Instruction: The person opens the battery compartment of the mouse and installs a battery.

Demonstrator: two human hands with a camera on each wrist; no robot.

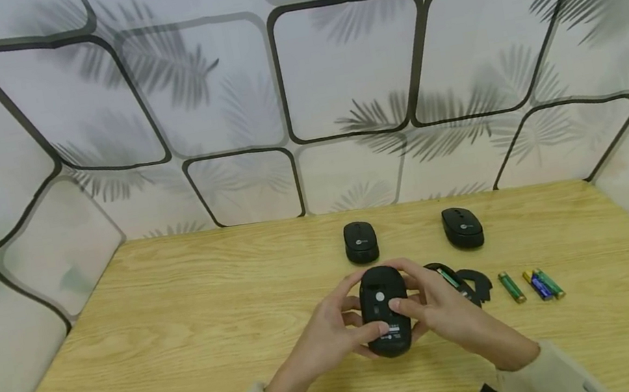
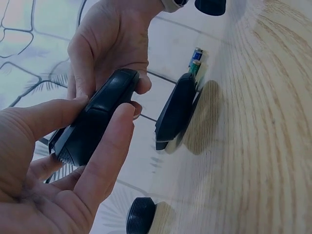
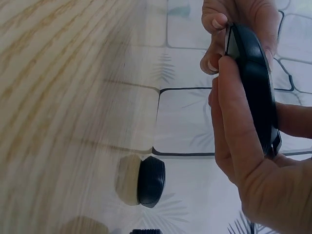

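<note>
Between both hands, above the table, a black computer mouse (image 1: 379,313) is held with its labelled underside facing the head camera. My left hand (image 1: 330,333) grips its left side, thumb on the underside and fingers behind. On the other side my right hand (image 1: 444,307) grips it too, its thumb on the underside. The left wrist view shows the mouse (image 2: 100,117) edge-on between the hands. Just behind the right hand lies another black mouse (image 1: 448,276), opened, with a green battery visible inside; the hand partly hides it. A loose black cover (image 1: 480,282) is beside it.
Two black mice stand farther back, one at centre (image 1: 361,242) and one to the right (image 1: 463,227). Right of the opened mouse lie a green battery (image 1: 512,288) and, close together, a blue battery (image 1: 541,287) and another green battery (image 1: 551,284). A patterned wall (image 1: 356,71) borders the wooden table (image 1: 187,328).
</note>
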